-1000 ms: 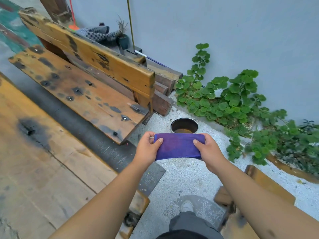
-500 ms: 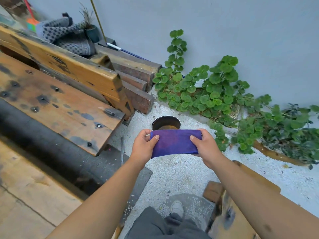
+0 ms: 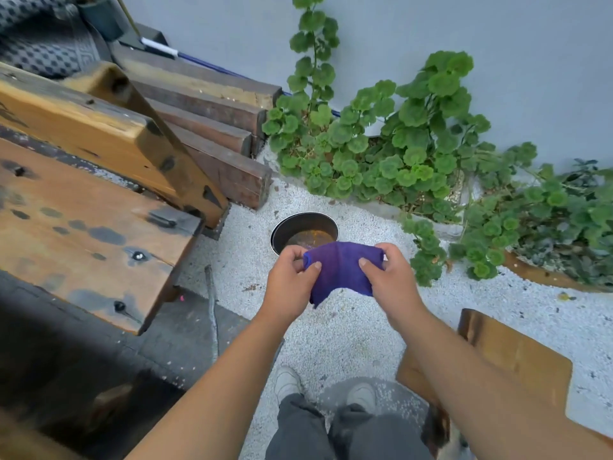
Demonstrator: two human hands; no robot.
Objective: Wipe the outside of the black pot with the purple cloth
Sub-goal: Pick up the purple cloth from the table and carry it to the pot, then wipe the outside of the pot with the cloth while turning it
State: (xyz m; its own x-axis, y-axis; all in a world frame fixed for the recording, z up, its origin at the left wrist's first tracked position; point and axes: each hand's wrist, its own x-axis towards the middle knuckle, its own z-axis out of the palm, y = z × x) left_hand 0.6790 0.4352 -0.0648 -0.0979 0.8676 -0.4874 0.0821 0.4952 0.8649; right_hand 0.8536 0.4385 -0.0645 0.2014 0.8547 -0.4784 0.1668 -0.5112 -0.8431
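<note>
We are holding the cloth (image 3: 341, 268) bunched between our 2 hands, left (image 3: 292, 283) and right (image 3: 391, 280), above the pot (image 3: 303, 227) on gravel (image 3: 348, 333).

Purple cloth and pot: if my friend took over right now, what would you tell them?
Left hand and right hand: both hold the purple cloth, bunched between them, in the air.
Black pot: stands on the white gravel, just past the cloth, near the green plants. Cloth is not on it.
Done: cloth picked up.
Left: bring the cloth to the pot and wipe its outside.
</note>
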